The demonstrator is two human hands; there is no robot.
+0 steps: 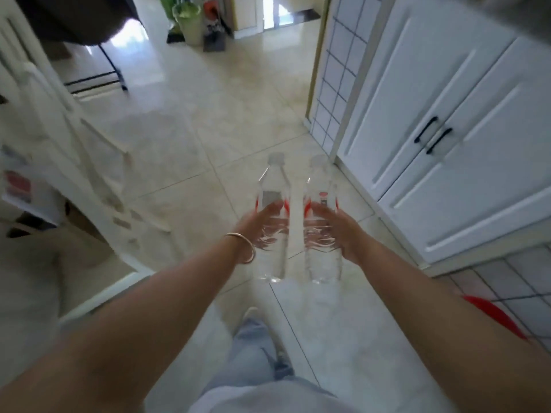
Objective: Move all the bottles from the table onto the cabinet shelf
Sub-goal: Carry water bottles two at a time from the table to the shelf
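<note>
I hold two clear plastic water bottles with red-and-white labels upright over the tiled floor, side by side and a little apart. My left hand [256,225], with a metal bangle on the wrist, grips the left bottle [272,186] around its middle. The right bottle [320,186] is gripped the same way by my right hand [340,231]. Both white caps point away from me. A white cabinet [441,120] with closed double doors and black handles stands to the right. No table or shelf shows clearly.
A white chair or frame [98,162] stands at the left, blurred. A tiled wall edge [331,84] lies beyond the cabinet. A green bin [189,22] and a dark rack [95,76] sit far back. Open tiled floor [190,129] stretches ahead. My leg [253,353] shows below.
</note>
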